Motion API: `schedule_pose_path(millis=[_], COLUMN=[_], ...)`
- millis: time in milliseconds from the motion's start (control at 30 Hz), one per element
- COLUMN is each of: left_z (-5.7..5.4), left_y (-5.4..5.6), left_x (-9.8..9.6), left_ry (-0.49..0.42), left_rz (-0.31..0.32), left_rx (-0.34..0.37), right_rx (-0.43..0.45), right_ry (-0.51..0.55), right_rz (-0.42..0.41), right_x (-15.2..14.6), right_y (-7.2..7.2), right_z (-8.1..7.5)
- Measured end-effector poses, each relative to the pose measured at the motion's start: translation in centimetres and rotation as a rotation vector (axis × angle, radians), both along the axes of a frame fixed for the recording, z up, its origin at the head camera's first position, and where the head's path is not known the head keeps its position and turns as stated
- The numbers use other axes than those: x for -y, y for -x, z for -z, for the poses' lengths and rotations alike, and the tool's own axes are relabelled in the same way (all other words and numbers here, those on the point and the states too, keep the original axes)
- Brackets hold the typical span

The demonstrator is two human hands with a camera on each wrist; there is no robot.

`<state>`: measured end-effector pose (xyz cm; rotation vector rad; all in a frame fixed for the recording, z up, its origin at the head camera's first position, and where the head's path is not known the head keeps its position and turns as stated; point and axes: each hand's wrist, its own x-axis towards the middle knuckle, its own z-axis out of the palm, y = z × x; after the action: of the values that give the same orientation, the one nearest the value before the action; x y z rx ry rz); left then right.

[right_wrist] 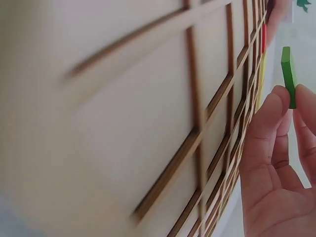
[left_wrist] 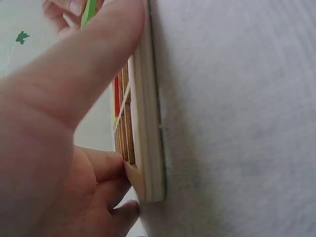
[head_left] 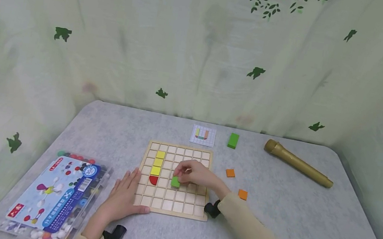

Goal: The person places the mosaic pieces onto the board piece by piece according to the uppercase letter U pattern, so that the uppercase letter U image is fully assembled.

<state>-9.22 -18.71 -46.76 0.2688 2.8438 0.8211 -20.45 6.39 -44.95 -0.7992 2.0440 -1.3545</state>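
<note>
A wooden grid board (head_left: 166,211) lies on the table. Between thumb and fingertips, my right hand (head_left: 196,173) pinches a small green tile (head_left: 175,182) over the board's middle; the right wrist view shows that green tile (right_wrist: 288,79) tilted on edge, raised off the grid. Yellow tiles (head_left: 155,170) form a column on the board's left part, with a red rounded tile (head_left: 153,180) just below them. At the board's left edge rests my left hand (head_left: 121,196), its fingers extended and its thumb along the near corner. In the left wrist view, fingertips (left_wrist: 116,160) touch the board's side.
Behind the board lie a pattern card (head_left: 203,135) and a green block (head_left: 233,140). Two orange tiles, one farther back (head_left: 230,173) and one nearer (head_left: 242,194), lie to the right. A gold-coloured rod (head_left: 299,163) lies far right. A clear plastic box (head_left: 52,193) stands left.
</note>
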Motion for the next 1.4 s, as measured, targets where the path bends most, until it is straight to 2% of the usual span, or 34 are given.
schedule_pose_path(millis=[233, 700, 900, 1133, 1400], left_z=[0.2, 0.3, 0.2, 0.2, 0.2], left_y=[0.0, 0.0, -0.1, -0.1, 0.0], left_x=[0.1, 0.2, 0.2, 0.1, 0.1], left_ry=[0.006, 0.004, 0.007, 0.010, 0.002], left_rz=[0.010, 0.018, 0.017, 0.013, 0.004], left_rx=[0.013, -0.011, 0.002, 0.002, 0.008], right_rx=[0.030, -0.179, -0.231, -0.108, -0.013], right_ry=[-0.034, -0.223, -0.252, -0.112, 0.008], right_rz=[0.020, 0.084, 0.084, 0.102, 0.127], right_x=[2.5, 4.9, 5.0, 3.4, -1.3], right_y=[0.0, -0.5, -0.6, -0.4, 0.2], right_z=[0.0, 0.1, -0.2, 0.0, -0.1])
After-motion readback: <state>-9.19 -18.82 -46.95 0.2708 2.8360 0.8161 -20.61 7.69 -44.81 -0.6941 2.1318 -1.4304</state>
